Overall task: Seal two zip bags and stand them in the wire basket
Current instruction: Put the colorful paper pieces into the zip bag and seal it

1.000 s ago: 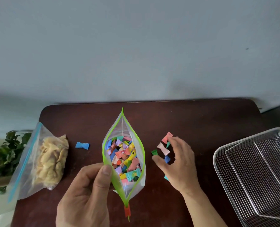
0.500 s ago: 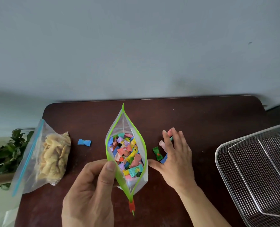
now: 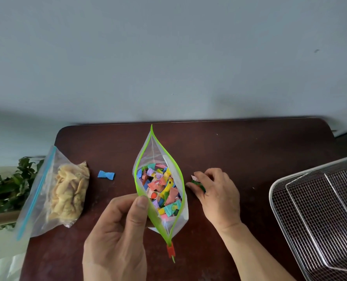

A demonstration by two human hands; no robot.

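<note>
At frame centre the open bag (image 3: 160, 189) runs lengthwise away from us, left hand (image 3: 117, 230) pinching its near rim, right hand (image 3: 215, 191) just right, curled around loose candies (image 3: 197, 182).

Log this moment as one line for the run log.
left hand: holds candy bag open | right hand: gathering loose candies | chip bag: lying flat | basket: no bags

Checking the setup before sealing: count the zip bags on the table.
2. The candy bag with the green zip stands open at centre, held by the left hand; the chip bag lies at the table's left edge. None looks hidden.
</note>
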